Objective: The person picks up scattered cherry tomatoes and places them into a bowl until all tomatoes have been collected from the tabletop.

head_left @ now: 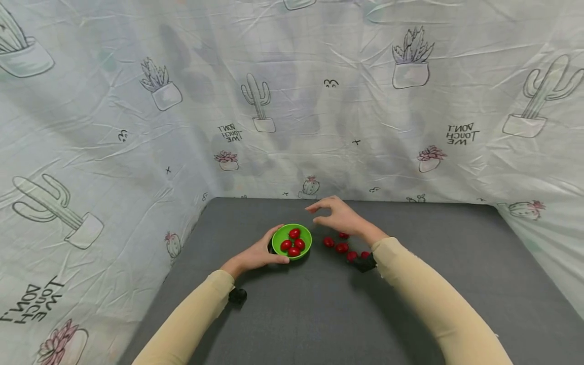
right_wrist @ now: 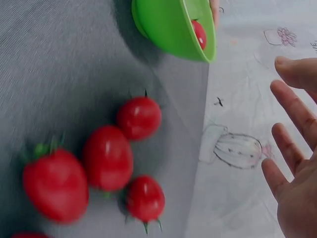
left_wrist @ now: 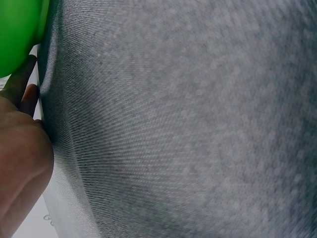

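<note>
My left hand (head_left: 259,254) grips the side of a small green bowl (head_left: 306,234), the thumb at its near side and the fingers round its far side. Several red cherry tomatoes (head_left: 294,251) lie inside the bowl. In the left wrist view, fingertips of that hand (left_wrist: 22,153) touch the bowl's outer wall (left_wrist: 17,34). To the right of the bowl my right hand (head_left: 339,217) hovers above the table, holding nothing, fingers spread apart in the right wrist view. Beneath and nearer than it, several loose cherry tomatoes (head_left: 341,248) sit in a cluster, some with green stems.
A dark grey cloth-like surface (head_left: 292,314) covers the table. Behind it and on the left hangs a pale curtain (head_left: 292,101) printed with cactus pots. Black straps with small devices (head_left: 238,296) sit at both wrists.
</note>
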Demonstrator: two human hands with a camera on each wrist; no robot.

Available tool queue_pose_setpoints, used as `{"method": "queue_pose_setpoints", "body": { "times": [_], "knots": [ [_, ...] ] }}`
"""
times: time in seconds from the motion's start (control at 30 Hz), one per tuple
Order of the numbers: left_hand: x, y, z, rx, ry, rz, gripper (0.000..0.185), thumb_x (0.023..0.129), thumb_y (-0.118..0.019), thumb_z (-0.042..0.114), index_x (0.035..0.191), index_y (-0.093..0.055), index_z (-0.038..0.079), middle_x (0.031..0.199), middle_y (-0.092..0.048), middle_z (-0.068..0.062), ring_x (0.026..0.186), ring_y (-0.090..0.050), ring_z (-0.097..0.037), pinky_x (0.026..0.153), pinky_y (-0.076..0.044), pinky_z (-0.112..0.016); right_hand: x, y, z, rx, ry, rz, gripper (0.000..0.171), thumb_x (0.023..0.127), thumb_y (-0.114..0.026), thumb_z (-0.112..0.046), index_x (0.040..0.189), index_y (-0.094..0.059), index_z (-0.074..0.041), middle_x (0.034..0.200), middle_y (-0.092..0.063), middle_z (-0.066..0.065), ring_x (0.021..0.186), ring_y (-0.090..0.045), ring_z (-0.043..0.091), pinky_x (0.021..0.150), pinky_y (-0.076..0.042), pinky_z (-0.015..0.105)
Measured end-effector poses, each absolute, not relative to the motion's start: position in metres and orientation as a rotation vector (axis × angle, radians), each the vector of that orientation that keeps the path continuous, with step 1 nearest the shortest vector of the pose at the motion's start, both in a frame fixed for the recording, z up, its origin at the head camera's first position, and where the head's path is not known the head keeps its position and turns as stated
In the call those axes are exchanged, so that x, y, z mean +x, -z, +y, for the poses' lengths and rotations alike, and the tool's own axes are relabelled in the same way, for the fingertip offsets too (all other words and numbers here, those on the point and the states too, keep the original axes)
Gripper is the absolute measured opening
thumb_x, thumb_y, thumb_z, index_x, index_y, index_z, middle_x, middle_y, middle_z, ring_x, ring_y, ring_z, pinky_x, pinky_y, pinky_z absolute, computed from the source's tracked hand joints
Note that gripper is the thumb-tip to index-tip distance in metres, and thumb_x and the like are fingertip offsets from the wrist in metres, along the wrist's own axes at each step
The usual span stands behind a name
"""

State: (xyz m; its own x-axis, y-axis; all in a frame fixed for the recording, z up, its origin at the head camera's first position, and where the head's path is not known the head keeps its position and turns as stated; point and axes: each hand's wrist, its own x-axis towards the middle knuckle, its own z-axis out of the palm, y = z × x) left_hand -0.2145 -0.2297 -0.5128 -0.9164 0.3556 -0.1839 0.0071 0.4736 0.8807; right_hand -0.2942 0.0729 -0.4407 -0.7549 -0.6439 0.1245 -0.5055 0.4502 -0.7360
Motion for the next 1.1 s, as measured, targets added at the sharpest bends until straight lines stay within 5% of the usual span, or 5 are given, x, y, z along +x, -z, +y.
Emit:
{"method": "queue_pose_setpoints", "body": {
  "times": [1.1],
  "knots": [
    [-0.216, 0.509, -0.231, 0.294, -1.404, 2.379, 0.103, 0.086, -0.085, 0.038, 0.164, -0.019, 0.031, 0.165, -0.023, -0.006, 0.149, -0.026, -0.029, 0.116, -0.024, -0.061, -0.25, 0.446, 0.177, -0.969, 1.045, 2.718, 0.041, 0.094, -0.077, -0.027, 0.133, -0.07, -0.018, 0.132, -0.065, 0.002, 0.132, -0.042, 0.033, 0.101, -0.038, 0.062]
  ]
}}
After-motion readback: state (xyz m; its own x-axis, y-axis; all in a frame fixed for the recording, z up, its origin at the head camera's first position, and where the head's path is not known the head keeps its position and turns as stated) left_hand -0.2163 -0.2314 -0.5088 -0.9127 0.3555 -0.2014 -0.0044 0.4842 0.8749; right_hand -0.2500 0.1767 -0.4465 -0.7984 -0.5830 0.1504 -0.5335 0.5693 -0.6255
